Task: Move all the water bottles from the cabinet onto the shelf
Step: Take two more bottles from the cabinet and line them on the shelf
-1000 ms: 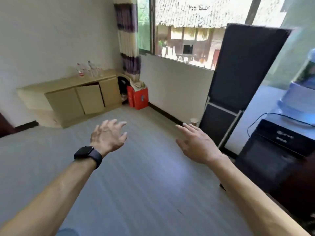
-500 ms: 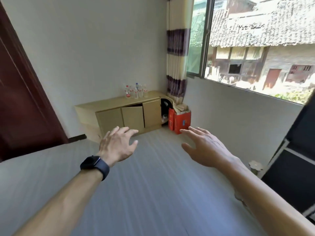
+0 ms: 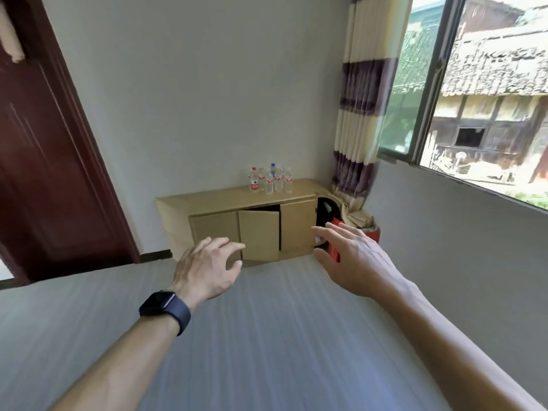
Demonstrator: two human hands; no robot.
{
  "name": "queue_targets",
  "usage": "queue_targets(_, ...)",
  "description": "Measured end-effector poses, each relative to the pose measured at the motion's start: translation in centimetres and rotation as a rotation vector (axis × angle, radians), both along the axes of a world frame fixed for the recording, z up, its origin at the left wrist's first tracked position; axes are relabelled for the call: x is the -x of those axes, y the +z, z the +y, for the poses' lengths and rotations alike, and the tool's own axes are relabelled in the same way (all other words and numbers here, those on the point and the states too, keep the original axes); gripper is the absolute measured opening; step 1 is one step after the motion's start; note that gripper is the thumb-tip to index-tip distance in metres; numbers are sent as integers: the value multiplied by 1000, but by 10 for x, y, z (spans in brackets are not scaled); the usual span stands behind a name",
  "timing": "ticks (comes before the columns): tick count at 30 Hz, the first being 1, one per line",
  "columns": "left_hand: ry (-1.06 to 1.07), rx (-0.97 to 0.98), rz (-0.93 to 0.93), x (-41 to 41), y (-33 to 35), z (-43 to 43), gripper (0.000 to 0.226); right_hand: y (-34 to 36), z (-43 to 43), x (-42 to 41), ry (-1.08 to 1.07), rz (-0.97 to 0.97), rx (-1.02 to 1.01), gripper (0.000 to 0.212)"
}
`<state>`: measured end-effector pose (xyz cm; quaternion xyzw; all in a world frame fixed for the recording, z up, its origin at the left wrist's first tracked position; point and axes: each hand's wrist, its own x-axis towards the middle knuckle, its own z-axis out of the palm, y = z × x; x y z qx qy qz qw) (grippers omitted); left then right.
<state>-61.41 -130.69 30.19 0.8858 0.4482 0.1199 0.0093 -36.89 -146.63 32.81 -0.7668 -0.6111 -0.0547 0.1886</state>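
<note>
Dark red-brown door (image 3: 44, 161) at far left. Next, the L hand (image 3: 207, 268), black watch (image 3: 164, 311) on its wrist, is raised over the grey floor (image 3: 267, 336), palm down, fingers spread and only loosely bent, thumb apart. It holds nothing and touches nothing. Beyond it, against the white wall, sits a low tan cabinet (image 3: 213, 200) w/ three front doors; the mid door (image 3: 259, 235) hangs ajar, dark gap behind it, contents not visible. The water bottles (image 3: 269, 180) stand upright in a tight cluster on the cabinet top, toward its right end, close to the wall: clear plastic, most w/ red labels, one w/ a blue cap. Both hands are well apart from them. The R hand (image 3: 355, 259) is also held out palm down, fingers straight and fanned, thumb wide, gripping nothing. It overlaps a red box (image 3: 373, 233) on the floor by the cabinet's right end; contact can't be told. Striped curtain (image 3: 360, 114) hangs above the box, then an open window (image 3: 489, 99) at right w/ old roofs outside.
</note>
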Motion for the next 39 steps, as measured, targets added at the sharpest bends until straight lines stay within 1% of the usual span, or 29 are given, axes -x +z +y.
queue_targets(4,-12,-14,-6,-39,-4,90,47,1,88,-35,-25,-35,-10,52)
queue_targets(8,-43,-15,-14,-74,6,194,49,9,180,-70,-59,-15,16,51)
queue_targets(12,-62,-21,12,-116,10,293,50,12,263,-108,-107,-4,-6,49)
queue_targets(16,-105,3,55,-159,-3,375,49,-2,343,-149,-136,19,14,49)
queue_targets(20,-102,33,84,-205,-19,466,49,-17,428,-195,-116,25,37,49)
queue_targets(24,-73,36,82,-254,-29,555,48,-24,521,-247,-75,-19,47,47)
queue_targets(30,-24,44,64,-309,-23,684,48,-35,666,-321,-44,31,124,49)
queue_targets(35,2,92,44,-353,-43,790,48,-49,773,-366,-33,51,142,49)
queue_targets(37,-14,110,33,-377,-59,831,47,-61,814,-385,-50,60,172,48)
queue_targets(39,-48,170,25,-402,-79,872,47,-75,853,-404,-91,65,203,47)
